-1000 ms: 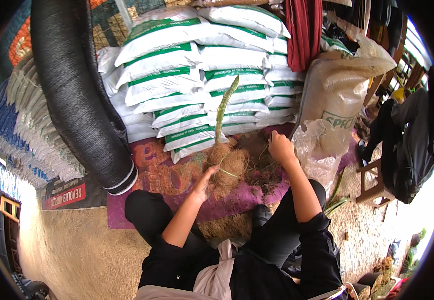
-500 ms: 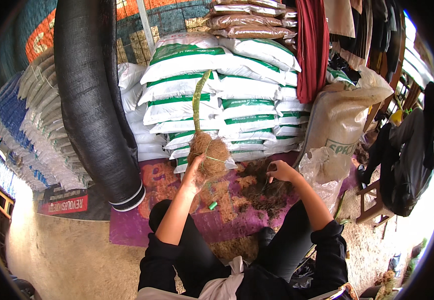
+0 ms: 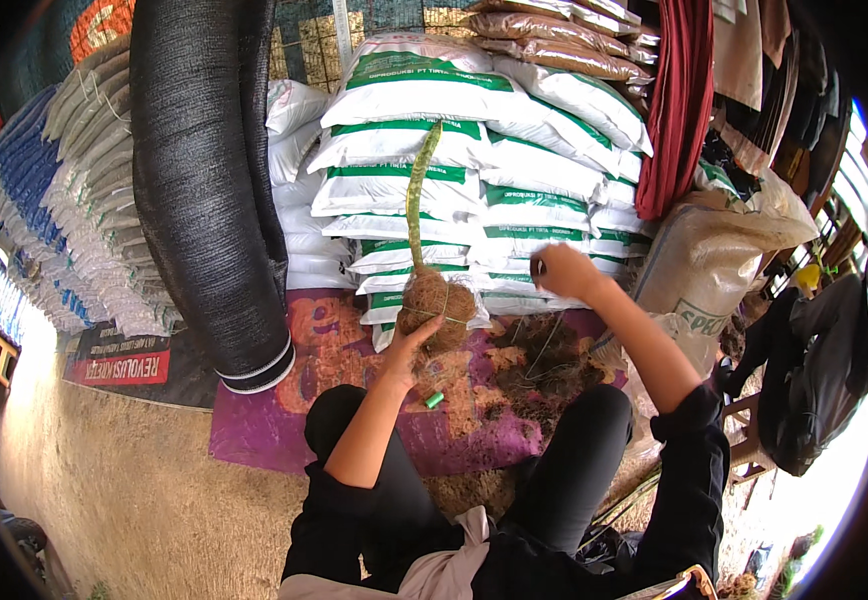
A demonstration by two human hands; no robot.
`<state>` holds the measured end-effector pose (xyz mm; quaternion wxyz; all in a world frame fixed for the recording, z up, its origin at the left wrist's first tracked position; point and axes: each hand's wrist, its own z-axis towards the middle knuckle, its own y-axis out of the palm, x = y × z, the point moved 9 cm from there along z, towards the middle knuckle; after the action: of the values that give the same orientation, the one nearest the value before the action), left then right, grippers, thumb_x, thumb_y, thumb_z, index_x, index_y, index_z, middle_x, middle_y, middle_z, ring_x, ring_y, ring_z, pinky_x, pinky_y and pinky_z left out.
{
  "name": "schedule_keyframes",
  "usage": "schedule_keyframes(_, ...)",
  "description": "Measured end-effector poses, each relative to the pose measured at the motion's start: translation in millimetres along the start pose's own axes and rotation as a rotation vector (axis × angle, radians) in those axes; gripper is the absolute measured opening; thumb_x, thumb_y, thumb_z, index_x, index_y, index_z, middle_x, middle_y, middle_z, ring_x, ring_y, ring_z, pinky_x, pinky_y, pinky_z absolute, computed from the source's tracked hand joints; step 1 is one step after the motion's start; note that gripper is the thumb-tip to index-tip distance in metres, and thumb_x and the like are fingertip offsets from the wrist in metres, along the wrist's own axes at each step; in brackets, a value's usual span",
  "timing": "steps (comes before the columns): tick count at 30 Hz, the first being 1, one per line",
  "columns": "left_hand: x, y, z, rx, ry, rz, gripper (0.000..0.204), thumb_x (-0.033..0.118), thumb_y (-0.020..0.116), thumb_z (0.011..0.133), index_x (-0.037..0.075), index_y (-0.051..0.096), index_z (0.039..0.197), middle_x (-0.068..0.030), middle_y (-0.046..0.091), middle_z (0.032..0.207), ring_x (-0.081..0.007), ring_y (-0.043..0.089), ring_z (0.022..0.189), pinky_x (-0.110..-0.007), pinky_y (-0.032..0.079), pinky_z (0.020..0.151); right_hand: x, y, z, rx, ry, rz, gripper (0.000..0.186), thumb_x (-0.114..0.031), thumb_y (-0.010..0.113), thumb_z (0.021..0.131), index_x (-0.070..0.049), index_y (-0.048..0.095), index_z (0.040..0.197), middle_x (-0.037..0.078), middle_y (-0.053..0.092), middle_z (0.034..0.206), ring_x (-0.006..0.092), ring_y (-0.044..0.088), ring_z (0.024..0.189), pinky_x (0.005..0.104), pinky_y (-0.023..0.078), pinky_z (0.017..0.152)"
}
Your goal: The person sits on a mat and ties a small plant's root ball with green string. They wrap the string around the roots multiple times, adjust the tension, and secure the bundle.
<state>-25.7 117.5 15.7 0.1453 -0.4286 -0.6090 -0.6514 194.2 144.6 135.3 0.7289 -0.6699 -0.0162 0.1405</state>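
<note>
My left hand [image 3: 411, 350] grips a ball of brown coconut fibre [image 3: 439, 305] from its lower left side. Light green thread is wound around the ball, and one long, mottled green leaf [image 3: 415, 200] stands up out of it. Out to the right, my right hand [image 3: 566, 273] is raised with its fingers closed in a pinch. Beneath that hand a fine pale thread [image 3: 544, 350] shows faintly; its upper end is hidden by the fingers. A small green thread spool [image 3: 434, 400] lies on the purple sheet [image 3: 374, 430] below the ball.
Dark loose soil or fibre [image 3: 549, 365] is spread on the sheet at right. White-and-green sacks [image 3: 404, 190] are stacked ahead. A black mesh roll [image 3: 204, 200] stands at left, beside piled folded sacks [image 3: 94, 200]. An open plastic sack [image 3: 699, 260] stands at right.
My right hand has risen and moved away from the sheet, its fingers still closed. My left hand still holds the fibre ball. The whole view has shifted a little.
</note>
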Motion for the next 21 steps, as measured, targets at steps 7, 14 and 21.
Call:
schedule_keyframes(7,-2.4,-0.8,0.5,0.029,0.019,0.000,0.058,0.012,0.072,0.072,0.006,0.041,0.121,-0.0093,0.054,0.112,-0.0224,0.058,0.097,-0.037,0.053,0.076,-114.3,-149.1,47.6,0.653,-0.192,0.054,0.010,-0.012,0.059,0.075,-0.006,0.062,0.083,0.012,0.065,0.077,0.0295,0.062,0.070,0.0378,0.049,0.062)
schedule_keyframes(14,1.5,5.7,1.2,0.046,0.093,-0.006,0.053,0.016,0.071,0.075,0.006,0.043,0.119,-0.0068,0.054,0.110,-0.0184,0.057,0.096,-0.033,0.051,0.077,-141.1,-45.7,4.4,0.453,-0.237,0.281,0.009,-0.011,0.061,0.076,-0.006,0.064,0.083,0.014,0.062,0.067,0.0313,0.060,0.059,0.0380,0.048,0.056)
schedule_keyframes(21,-26.2,-11.4,9.7,0.114,-0.032,-0.039,0.048,0.030,0.066,0.079,0.007,0.046,0.117,-0.0058,0.055,0.105,-0.0168,0.057,0.094,-0.029,0.050,0.077,-130.1,0.8,-39.5,0.449,-0.162,0.400,0.015,-0.008,0.061,0.075,-0.004,0.062,0.089,0.016,0.063,0.078,0.0340,0.060,0.068,0.0391,0.049,0.061)
